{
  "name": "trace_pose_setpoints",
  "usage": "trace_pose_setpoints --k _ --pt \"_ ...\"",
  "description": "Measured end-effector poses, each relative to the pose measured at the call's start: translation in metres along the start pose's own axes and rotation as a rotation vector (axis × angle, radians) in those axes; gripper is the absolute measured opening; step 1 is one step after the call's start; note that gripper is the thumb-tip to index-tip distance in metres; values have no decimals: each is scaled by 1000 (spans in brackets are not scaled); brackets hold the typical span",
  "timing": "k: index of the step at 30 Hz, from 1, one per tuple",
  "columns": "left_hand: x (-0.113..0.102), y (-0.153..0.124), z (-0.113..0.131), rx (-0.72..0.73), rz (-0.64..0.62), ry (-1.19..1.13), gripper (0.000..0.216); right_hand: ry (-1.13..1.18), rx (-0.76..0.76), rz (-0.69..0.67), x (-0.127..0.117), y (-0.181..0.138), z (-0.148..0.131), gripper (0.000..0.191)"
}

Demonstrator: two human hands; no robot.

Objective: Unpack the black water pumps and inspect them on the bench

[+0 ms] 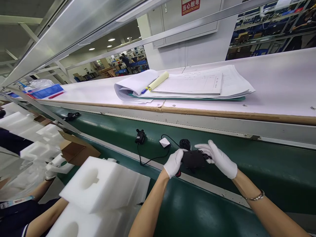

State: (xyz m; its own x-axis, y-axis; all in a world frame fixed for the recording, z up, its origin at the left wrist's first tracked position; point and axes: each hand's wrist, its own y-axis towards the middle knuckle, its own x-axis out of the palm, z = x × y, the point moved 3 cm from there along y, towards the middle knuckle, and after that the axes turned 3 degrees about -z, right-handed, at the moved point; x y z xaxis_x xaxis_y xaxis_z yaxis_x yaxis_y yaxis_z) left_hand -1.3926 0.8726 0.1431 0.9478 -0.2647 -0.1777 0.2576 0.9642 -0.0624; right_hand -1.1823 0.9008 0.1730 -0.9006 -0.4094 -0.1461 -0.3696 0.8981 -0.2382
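Note:
A black box (pixel 194 159) with a short black stub at its right end is held over the green belt between my white-gloved hands. My left hand (pixel 174 162) is closed on its left end. At the right end, my right hand (pixel 218 154) grips around the stub, its index finger raised. A coil of black cable (pixel 185 144) lies just behind the box. To the left, a small adapter with a white label (pixel 164 142) is joined by cable to a black pump-like part (pixel 140 136). Something dark and red shows under my left hand, partly hidden.
White foam blocks (pixel 106 184) stand at the lower left, beside an open carton (pixel 77 149). A co-worker's gloved hand (pixel 51 171) is at the far left. Papers (pixel 195 84) lie on the raised shelf (pixel 276 89); its wooden edge runs above the belt (pixel 266 164).

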Motion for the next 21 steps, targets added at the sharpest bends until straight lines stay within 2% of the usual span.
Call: trace_pose_setpoints --k 5,11,14,16,18,19,21 --pt "-14 4 0 -161 43 -155 75 71 -23 -48 7 12 2 86" --pt "-26 5 8 -172 87 -152 81 127 -42 -101 12 24 -5 83" --pt "-30 6 8 -177 112 -147 80 82 -66 -109 13 27 -11 82" --pt "-35 10 9 -156 129 -108 81 -81 -59 -158 16 30 -13 77" --pt "-43 12 10 -53 188 9 77 -321 -82 -196 20 35 -10 60" --pt "-47 11 10 10 240 74 72 -455 -149 -196 23 39 -8 49" --pt "-53 -2 3 140 425 220 59 -723 -404 -157 28 47 -2 28"
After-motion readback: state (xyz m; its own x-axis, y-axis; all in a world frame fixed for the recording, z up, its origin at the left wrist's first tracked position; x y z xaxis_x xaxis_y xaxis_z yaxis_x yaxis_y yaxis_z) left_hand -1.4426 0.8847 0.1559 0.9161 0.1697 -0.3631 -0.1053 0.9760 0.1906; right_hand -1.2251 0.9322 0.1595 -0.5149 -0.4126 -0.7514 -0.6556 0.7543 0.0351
